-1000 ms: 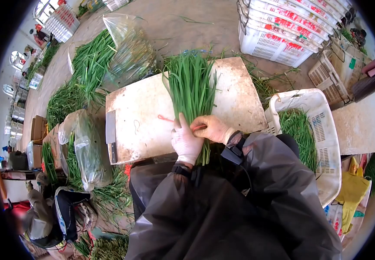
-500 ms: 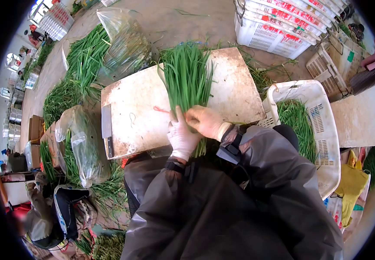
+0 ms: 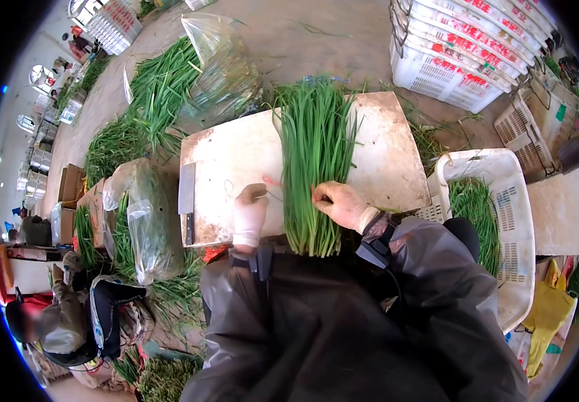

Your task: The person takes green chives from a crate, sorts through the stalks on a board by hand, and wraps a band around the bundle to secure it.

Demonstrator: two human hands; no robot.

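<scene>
A bunch of long green leafy stalks [image 3: 315,147] lies across the pale, stained board [image 3: 236,151], its whitish cut ends toward my body. Left of the bunch, my gloved left hand [image 3: 250,213] is closed, with whatever its curled fingers hold hidden. A red tie [image 3: 270,180] lies on the board near its fingertips. My gloved right hand [image 3: 344,204] rests at the bunch's right side, thumb and forefinger pinched; a small reddish bit shows at the tips, too small to make out. A cleaver [image 3: 187,194] with a black handle lies at the board's left edge.
On the right stands a white basket [image 3: 527,228] holding green stalks. Stacked white crates [image 3: 437,70] stand behind. Plastic bags of greens [image 3: 226,84] and loose stalks lie on the left. A seated person [image 3: 65,325] is at the lower left.
My left hand has left the bunch and moved to its left, fingers curled. My right hand no longer wraps over the stalks and sits at their right side. The view has shifted slightly.
</scene>
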